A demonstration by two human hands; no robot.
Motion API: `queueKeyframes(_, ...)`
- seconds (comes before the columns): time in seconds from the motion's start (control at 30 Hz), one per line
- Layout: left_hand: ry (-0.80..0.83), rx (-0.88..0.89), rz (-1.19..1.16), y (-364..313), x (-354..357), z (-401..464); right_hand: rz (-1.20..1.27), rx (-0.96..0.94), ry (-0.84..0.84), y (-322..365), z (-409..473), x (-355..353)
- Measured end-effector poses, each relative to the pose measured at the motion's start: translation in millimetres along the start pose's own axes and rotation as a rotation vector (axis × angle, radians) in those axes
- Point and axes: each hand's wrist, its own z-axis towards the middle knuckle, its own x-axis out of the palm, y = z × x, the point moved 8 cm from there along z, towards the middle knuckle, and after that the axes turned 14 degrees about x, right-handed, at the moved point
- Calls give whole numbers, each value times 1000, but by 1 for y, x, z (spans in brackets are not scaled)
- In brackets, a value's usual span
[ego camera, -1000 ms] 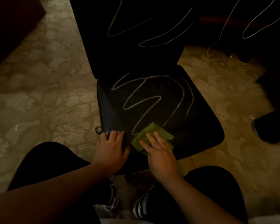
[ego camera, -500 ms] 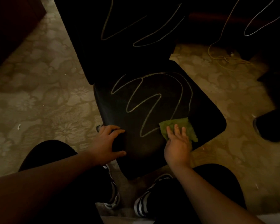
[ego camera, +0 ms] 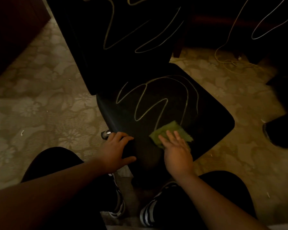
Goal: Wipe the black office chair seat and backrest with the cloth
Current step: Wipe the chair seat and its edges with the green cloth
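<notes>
The black office chair seat (ego camera: 206, 117) lies in front of me, marked with a pale zigzag line. Its backrest (ego camera: 123, 47) rises behind, also scribbled with pale lines. A green cloth (ego camera: 170, 131) lies flat on the front part of the seat. My right hand (ego camera: 176, 151) presses flat on the cloth's near half, fingers spread. My left hand (ego camera: 116, 150) grips the seat's front left corner, thumb on top.
Patterned beige carpet (ego camera: 40, 113) surrounds the chair. A chrome lever (ego camera: 106, 134) sticks out by my left hand. A yellow cable (ego camera: 226, 62) lies on the floor at the back right. Dark furniture (ego camera: 15, 30) stands at the far left, a dark object (ego camera: 281, 130) at the right edge.
My right hand slid the cloth right along the seat's front, then back a little left. The end of the pale line near the front is gone. My left hand stayed on the corner.
</notes>
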Motion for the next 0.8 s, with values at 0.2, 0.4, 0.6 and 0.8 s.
queueKeyframes(0.2,68,-128,-4,31,-7,-3,50,246,-17,-52,23,-8)
queueKeyframes(0.4,41,-191,21,19,-4,4,12,49,67,7,2,0)
queueKeyframes(0.6,8,-186,28,12,7,1,-111,-391,226,73,-30,21)
queueKeyframes(0.8,-11,-115,31,3,6,-1,9,-179,89,31,-13,4)
